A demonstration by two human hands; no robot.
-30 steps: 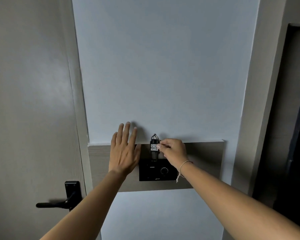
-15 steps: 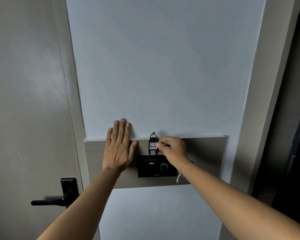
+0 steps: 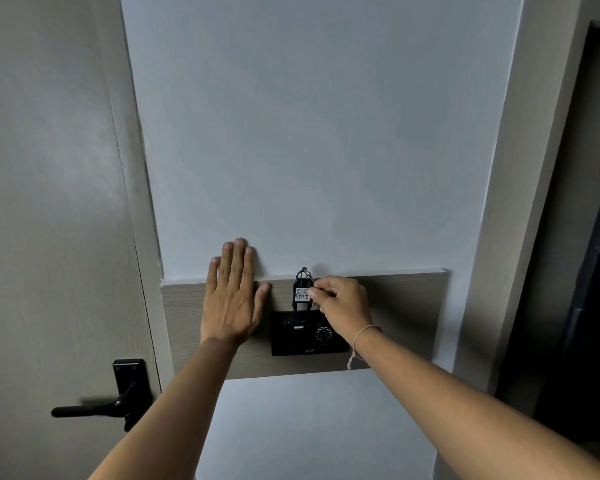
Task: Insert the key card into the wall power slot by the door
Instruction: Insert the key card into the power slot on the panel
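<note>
A black key card [image 3: 301,295] with a white numbered label and a metal ring on top stands upright, its lower end at the top of the black wall power slot [image 3: 305,336]. My right hand [image 3: 340,301] pinches the card's right edge between thumb and fingers. My left hand [image 3: 232,299] lies flat and spread on the wall just left of the slot, fingers across the upper edge of the wood panel [image 3: 402,317]. How deep the card sits in the slot cannot be made out.
A grey door [image 3: 49,237] with a black lever handle [image 3: 101,408] stands at the left. A round dial [image 3: 323,335] sits on the slot plate's right side. At the far right a dark opening [image 3: 575,271] lies beyond a grey wall corner.
My left hand's fingers have drawn closer together on the wall and settled beside the slot. The key card has stayed upright at the slot's top with my right hand on it.
</note>
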